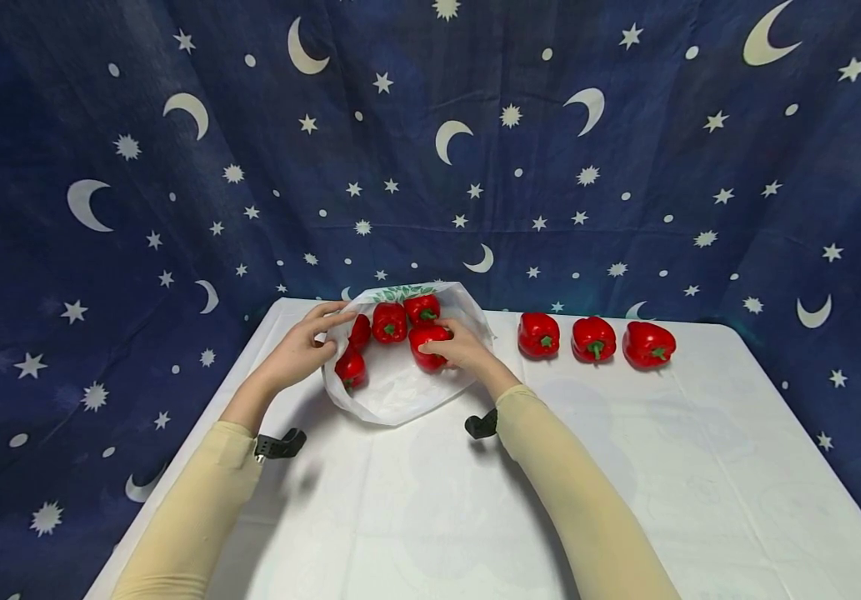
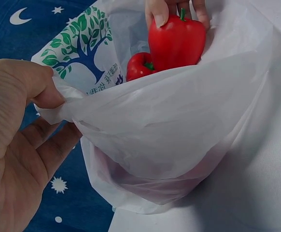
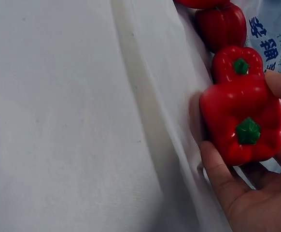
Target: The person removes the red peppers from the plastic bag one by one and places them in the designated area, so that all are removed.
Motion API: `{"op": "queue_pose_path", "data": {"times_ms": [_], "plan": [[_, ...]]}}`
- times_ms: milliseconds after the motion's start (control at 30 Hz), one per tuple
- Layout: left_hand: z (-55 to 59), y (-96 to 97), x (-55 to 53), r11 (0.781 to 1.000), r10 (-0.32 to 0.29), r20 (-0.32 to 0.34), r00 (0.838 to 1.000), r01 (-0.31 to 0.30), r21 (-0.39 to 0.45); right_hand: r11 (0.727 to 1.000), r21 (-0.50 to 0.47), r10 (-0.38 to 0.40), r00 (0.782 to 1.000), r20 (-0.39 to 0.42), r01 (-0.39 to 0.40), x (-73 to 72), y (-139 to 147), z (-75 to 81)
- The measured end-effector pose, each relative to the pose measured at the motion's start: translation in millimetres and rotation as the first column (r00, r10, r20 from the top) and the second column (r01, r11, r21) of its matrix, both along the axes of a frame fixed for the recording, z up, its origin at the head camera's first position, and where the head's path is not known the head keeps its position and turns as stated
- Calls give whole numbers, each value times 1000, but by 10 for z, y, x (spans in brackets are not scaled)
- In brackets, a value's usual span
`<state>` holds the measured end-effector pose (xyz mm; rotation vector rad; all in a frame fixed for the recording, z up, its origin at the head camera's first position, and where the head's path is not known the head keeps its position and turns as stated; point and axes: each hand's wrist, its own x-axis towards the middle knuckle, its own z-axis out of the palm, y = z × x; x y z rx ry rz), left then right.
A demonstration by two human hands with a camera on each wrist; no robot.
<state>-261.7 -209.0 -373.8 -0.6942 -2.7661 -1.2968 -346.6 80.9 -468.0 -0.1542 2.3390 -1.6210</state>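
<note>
A white plastic bag (image 1: 400, 403) with a green and blue tree print lies spread on the table, its mouth toward me. My left hand (image 1: 302, 348) pinches the bag's left rim between thumb and fingers, as the left wrist view shows. Inside the bag's mouth, my right hand (image 1: 468, 350) grips a red bell pepper (image 3: 242, 123) with a green stem, thumb on one side and fingers on the other. Several more red bell peppers lie in the bag, among them one bell pepper (image 1: 389, 322) at the back and another pepper (image 1: 351, 367) by the left rim.
Three red bell peppers stand in a row right of the bag: a near one (image 1: 538, 335), a middle one (image 1: 593, 339) and a far one (image 1: 648, 344). A white cloth covers the table (image 1: 415, 517). Behind hangs a dark blue curtain (image 1: 430, 167) with moons and stars.
</note>
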Motion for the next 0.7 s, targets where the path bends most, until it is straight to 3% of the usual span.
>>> {"op": "queue_pose_path", "data": {"times_ms": [300,533,700], "plan": [[-30,0,-20,1000,3,3,1000,-3,-4,1000,-29,-13,1000,-15,12,69,15,1],[-303,-150,-247,1000,2,-17,1000,-2,-6,998,-6,58,996,-61,-58,166,127,73],[-305,-142,-250,1000,6,-7,1000,-6,3,995,18,95,993,-65,-94,253,283,130]]}}
